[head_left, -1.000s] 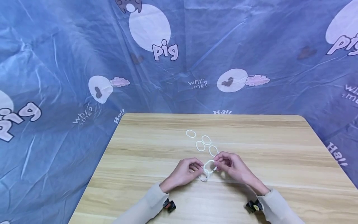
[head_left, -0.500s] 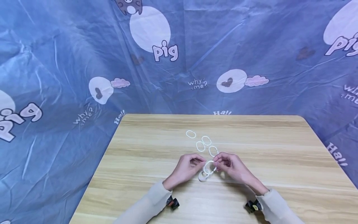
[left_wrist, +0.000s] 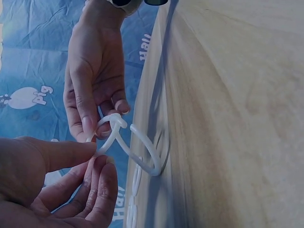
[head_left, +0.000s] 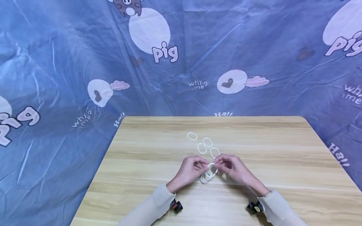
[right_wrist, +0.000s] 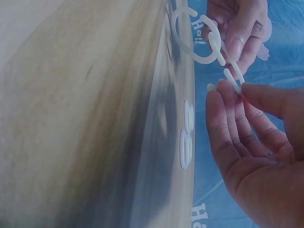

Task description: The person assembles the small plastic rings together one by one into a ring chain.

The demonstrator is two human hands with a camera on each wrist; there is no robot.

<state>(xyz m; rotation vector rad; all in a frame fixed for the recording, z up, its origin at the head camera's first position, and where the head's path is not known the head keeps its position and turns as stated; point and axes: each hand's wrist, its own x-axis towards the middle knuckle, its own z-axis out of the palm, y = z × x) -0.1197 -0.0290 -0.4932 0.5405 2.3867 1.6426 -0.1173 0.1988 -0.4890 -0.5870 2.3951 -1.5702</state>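
My left hand [head_left: 189, 172] and right hand [head_left: 234, 169] meet above the table, each pinching one side of a white oval ring with a gap in it [left_wrist: 110, 142]. From that ring hangs a second white split ring [left_wrist: 156, 159], hooked through it; its own gap shows in both wrist views. The linked ring [right_wrist: 176, 37] is touched by neither hand as far as I can see. In the right wrist view, the held ring's cut end [right_wrist: 229, 76] shows between the hands, close to the right fingertips.
Beyond the hands, several more white oval rings [head_left: 197, 148] lie flat on the wooden table [head_left: 141, 163], the closest one [head_left: 210, 152] just behind the right fingertips. A blue printed cloth [head_left: 181, 103] hangs behind and beside the table.
My left hand has shifted slightly right and away from the body, from the ring junction to the held ring's upper left side. The right hand stays nearly still, still pinching the ring.
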